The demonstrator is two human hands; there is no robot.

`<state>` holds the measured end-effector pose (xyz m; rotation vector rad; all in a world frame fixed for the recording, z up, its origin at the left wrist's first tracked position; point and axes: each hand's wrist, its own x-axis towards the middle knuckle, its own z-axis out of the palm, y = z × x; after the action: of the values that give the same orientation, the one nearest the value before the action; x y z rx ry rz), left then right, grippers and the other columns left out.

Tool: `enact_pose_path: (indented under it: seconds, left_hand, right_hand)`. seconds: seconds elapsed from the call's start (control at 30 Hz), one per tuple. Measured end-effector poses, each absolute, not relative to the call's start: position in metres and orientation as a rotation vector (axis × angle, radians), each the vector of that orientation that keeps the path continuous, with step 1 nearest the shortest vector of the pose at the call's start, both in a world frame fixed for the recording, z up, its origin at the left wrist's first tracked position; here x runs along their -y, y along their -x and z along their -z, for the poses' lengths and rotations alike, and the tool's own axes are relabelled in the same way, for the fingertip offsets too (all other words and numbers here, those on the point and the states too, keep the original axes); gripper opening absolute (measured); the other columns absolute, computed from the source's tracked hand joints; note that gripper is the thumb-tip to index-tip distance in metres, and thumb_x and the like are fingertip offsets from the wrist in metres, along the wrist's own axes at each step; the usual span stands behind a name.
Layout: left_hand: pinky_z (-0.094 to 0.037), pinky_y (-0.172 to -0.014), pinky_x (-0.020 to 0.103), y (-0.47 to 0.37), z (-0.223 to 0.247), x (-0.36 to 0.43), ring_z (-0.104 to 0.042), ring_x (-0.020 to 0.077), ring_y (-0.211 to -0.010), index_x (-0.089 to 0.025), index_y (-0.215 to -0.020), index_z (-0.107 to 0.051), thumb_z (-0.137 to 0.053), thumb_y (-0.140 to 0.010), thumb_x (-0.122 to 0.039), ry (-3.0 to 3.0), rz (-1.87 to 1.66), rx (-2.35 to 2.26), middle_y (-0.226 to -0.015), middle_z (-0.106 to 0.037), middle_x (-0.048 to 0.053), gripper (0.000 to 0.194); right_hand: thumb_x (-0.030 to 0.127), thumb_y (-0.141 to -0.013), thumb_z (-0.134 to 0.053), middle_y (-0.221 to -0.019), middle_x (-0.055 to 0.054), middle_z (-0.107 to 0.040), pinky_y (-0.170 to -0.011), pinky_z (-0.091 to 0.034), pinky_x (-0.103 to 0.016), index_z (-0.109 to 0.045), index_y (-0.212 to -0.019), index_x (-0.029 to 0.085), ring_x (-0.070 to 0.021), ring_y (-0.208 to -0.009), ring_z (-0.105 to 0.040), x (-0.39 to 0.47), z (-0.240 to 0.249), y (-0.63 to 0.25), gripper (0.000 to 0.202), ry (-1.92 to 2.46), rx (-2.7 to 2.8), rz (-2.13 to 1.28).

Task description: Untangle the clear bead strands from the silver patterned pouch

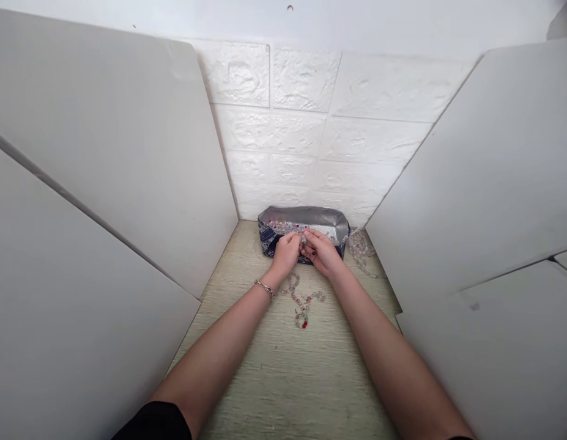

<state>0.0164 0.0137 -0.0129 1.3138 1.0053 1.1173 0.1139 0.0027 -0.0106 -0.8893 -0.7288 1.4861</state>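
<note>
My left hand [287, 252] and my right hand [323, 252] meet over the front rim of a dark blue bag [267, 239] with a silver lining. Both are closed, fingertips pinching small pale beads [304, 239] between them; whether a thread runs through these is too small to tell. Loose pink, clear and red beads [283, 226] lie inside the bag. Below my hands, a strand of beads [305, 302] with a few red ones curls on the table. My wrists partly hide its upper end.
A heap of clear bead strands [360, 245] lies right of the bag. White panels [140, 134] [485, 183] rise on both sides, and a white brick-pattern wall [301, 134] stands behind. The pale green wood-grain surface [283, 379] stretches toward me.
</note>
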Motion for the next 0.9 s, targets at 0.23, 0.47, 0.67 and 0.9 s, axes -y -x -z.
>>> enact_pose_path:
  seconds: [0.23,0.47,0.67,0.9]
  left_hand:
    - [-0.028,-0.045,0.019,-0.0173,0.0099,-0.0141,-0.032,0.0051,-0.044,-0.016,-0.052,-0.036,-0.038,-0.068,-0.023,-1.260,-1.098,-0.984,-0.045,-0.035,-0.005,0.017]
    - [-0.027,-0.045,0.020,-0.0178,0.0119,-0.0149,-0.032,0.0055,-0.044,-0.017,-0.052,-0.036,-0.037,-0.068,-0.021,-1.240,-1.086,-0.962,-0.045,-0.034,-0.004,0.016]
    - [-0.025,-0.043,0.019,-0.0177,0.0143,-0.0158,-0.029,0.0048,-0.043,-0.016,-0.052,-0.036,-0.037,-0.068,-0.023,-1.294,-1.072,-0.988,-0.044,-0.034,-0.005,0.017]
    - [-0.024,-0.042,0.019,-0.0182,0.0146,-0.0151,-0.028,0.0044,-0.042,-0.016,-0.052,-0.036,-0.038,-0.067,-0.024,-1.262,-1.070,-0.999,-0.044,-0.033,-0.005,0.017]
  right_hand:
    - [0.032,-0.059,-0.066,-0.041,0.011,-0.026,-0.045,-0.039,-0.016,-0.055,-0.073,0.018,-0.0020,-0.036,-0.024,-0.0020,0.0123,-0.1157,0.023,0.839,0.735,-1.523]
    - [0.032,-0.059,-0.066,-0.043,0.010,-0.033,-0.042,-0.037,-0.015,-0.055,-0.074,0.019,-0.0018,-0.036,-0.023,-0.0014,0.0092,-0.1152,0.023,0.867,0.740,-1.532]
    - [0.033,-0.059,-0.065,-0.040,0.011,-0.025,-0.044,-0.038,-0.016,-0.056,-0.074,0.019,-0.0024,-0.036,-0.021,-0.0019,0.0099,-0.1154,0.023,0.849,0.710,-1.539]
    - [0.035,-0.059,-0.066,-0.042,0.011,-0.024,-0.045,-0.038,-0.016,-0.052,-0.067,0.019,-0.0026,-0.036,-0.021,-0.0007,0.0089,-0.1151,0.022,0.851,0.698,-1.542]
